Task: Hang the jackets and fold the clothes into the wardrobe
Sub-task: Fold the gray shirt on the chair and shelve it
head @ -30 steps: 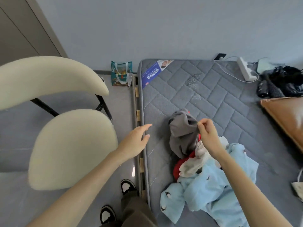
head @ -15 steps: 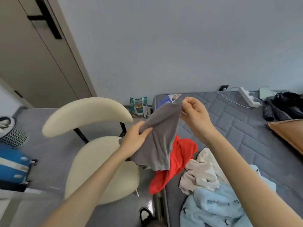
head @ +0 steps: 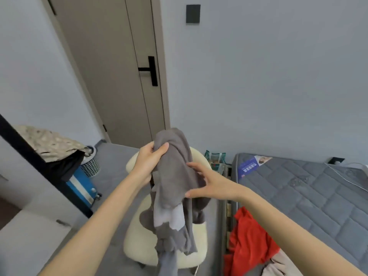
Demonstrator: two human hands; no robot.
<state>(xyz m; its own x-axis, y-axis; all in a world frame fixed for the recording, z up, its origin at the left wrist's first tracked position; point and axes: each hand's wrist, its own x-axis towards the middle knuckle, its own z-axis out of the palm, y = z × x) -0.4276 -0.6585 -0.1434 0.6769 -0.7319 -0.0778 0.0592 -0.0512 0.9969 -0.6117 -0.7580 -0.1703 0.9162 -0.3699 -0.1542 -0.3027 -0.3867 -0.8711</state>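
Note:
A grey garment (head: 175,188) hangs in the air in front of me, above the cream chair (head: 137,242). My left hand (head: 148,164) grips its upper part, thumb curled over the cloth. My right hand (head: 209,184) holds the garment's right side, thumb underneath and fingers spread on the fabric. A red garment (head: 249,242) drapes over the mattress edge, with a beige piece of clothing (head: 278,265) beside it at the bottom.
A grey quilted mattress (head: 310,192) lies on the right, a white cable on it. A closed door (head: 119,66) stands ahead. On the left are a blue suitcase (head: 81,188), a mesh basket (head: 90,166) and a dark-edged panel (head: 39,168) draped with patterned cloth.
I lifted the grey garment off the pile on the mattress and turned left toward the chair and door. My left hand took hold of it; the red garment slid to the mattress edge.

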